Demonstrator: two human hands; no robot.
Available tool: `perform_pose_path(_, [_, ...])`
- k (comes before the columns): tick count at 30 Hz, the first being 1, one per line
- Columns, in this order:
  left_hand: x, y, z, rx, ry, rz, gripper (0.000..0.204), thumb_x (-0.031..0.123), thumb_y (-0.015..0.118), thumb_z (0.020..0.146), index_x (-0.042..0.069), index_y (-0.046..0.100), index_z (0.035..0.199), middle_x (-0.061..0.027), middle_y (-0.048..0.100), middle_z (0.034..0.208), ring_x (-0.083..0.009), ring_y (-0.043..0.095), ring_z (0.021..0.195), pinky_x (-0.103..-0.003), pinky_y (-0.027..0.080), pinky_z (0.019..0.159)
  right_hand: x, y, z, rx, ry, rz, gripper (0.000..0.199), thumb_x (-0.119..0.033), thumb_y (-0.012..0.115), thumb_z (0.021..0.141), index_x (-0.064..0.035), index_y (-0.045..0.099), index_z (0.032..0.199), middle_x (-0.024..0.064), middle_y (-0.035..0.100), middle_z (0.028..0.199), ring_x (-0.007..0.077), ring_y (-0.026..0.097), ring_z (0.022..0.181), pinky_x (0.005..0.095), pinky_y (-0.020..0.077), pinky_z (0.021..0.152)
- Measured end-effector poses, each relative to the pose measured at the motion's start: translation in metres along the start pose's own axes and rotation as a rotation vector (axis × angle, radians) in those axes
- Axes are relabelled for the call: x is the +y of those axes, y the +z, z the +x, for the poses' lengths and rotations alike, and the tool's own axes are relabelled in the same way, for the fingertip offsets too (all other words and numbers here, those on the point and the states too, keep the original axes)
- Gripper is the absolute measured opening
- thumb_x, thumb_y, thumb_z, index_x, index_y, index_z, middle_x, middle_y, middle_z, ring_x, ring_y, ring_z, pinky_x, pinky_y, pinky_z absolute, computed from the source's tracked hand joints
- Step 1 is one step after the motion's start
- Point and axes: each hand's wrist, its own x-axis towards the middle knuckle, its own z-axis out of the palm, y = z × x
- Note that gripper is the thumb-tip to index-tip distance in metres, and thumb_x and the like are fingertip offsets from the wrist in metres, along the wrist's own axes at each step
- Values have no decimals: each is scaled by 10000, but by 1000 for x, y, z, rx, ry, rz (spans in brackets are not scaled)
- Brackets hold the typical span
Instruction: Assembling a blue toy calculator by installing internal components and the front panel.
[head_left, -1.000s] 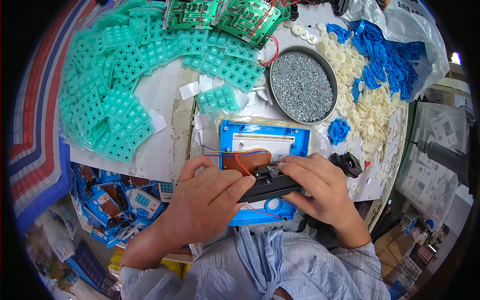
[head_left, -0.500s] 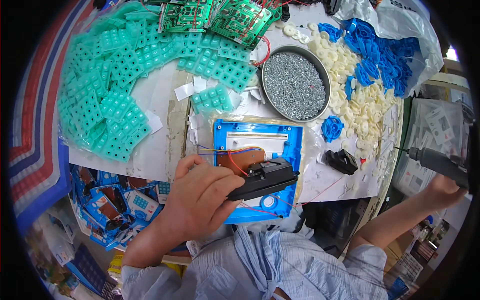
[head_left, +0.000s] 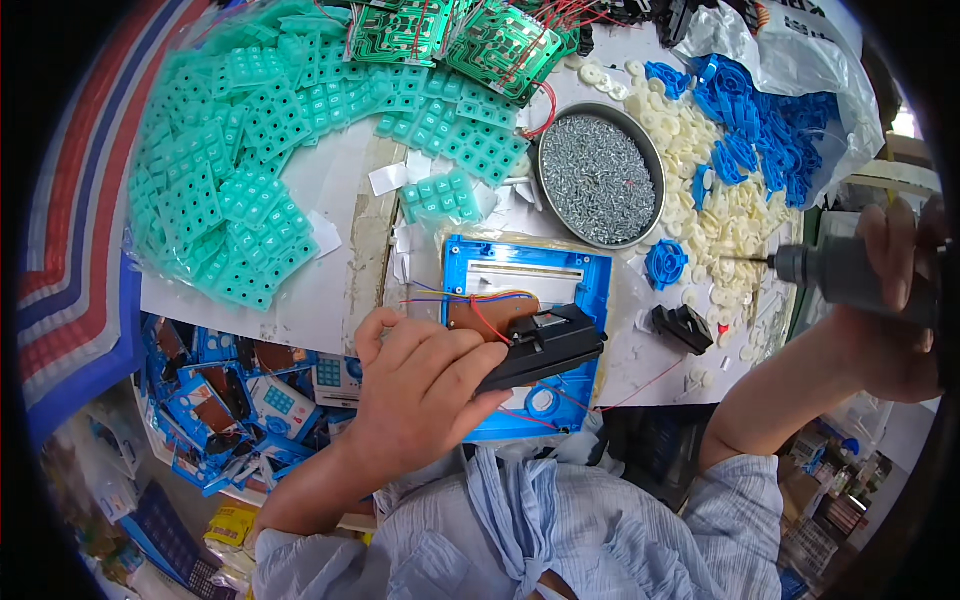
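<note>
- The black part [head_left: 555, 345] is near the middle, tilted above the blue case [head_left: 600, 285].
- The left hand [head_left: 415, 390] has its fingers bent, almost closed, on the part's 8 o'clock end; the thumb is underneath.
- The right hand [head_left: 885, 345], about 3 o'clock from the case, has its fingers wrapped around the driver [head_left: 840, 280]. Its bit [head_left: 742, 259] points to 9 o'clock, over the white discs [head_left: 735, 238]. I cannot tell if a screw is on it.
- With only one hand on one end, the part could turn or slip if it is pushed at its far end.
- The wires [head_left: 500, 296] pass close by the part's 11 o'clock side; they could be pinched if the part sits down on them.
- A thin red wire [head_left: 645, 387] runs to 3 o'clock of the case; a sleeve or tool could catch it.
- The case seems to reach past the table [head_left: 632, 345] edge at 6 o'clock, so pressing hard there could tip it.
- Room is narrow: the screw bowl [head_left: 655, 170] stands at 1 o'clock, and a second black piece [head_left: 683, 328] at 3 o'clock, with a strip of table before it.
- A low swing of the driver could scatter the discs.
</note>
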Motion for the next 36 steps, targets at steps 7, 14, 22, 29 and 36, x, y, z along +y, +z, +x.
perform_pose_path(7, [-7, -2, 1, -9, -10, -109, 473, 242, 814, 749, 100, 648, 1169, -51, 638, 1091, -265, 572, 959, -466, 353, 902, 45, -13, -11, -250, -189, 753, 817, -343, 664, 964, -290, 189, 1627, 188, 542, 1256, 270, 581, 887, 406, 397, 726])
perform_pose_path(14, [-7, -2, -1, -17, -24, -128, 476, 227, 807, 760, 105, 629, 1185, -46, 631, 1114, -260, 566, 972, -479, 354, 924, 27, 42, -19, 47, -173, 649, 768, -469, 620, 983, -227, 214, 1588, 208, 497, 1314, 400, 580, 1137, 669, 377, 1030])
perform_pose_path(22, [-6, -2, -2, -5, -14, -119, 484, 174, 822, 731, 96, 623, 1165, -71, 641, 1097, -283, 589, 960, -475, 355, 908, -3, 43, -40, 250, 84, 395, 807, -411, 761, 825, -98, 367, 1456, 87, 485, 1107, 197, 519, 977, 457, 390, 885])
perform_pose_path(29, [-5, -2, -1, -8, -9, -109, 507, 199, 827, 733, 108, 618, 1186, -48, 630, 1106, -262, 580, 959, -476, 365, 911, 11, 15, -43, 63, 6, 526, 679, -487, 624, 959, -182, 316, 1482, 174, 515, 1243, 353, 581, 1045, 616, 397, 975])
perform_pose_path(36, [-7, 2, -3, 17, -31, -137, 556, 215, 824, 739, 109, 622, 1246, -29, 618, 1083, -251, 577, 950, -477, 375, 911, 14, 55, -42, 242, -29, 415, 523, -355, 702, 906, -157, 406, 1288, 86, 533, 1084, 236, 568, 842, 476, 435, 829])
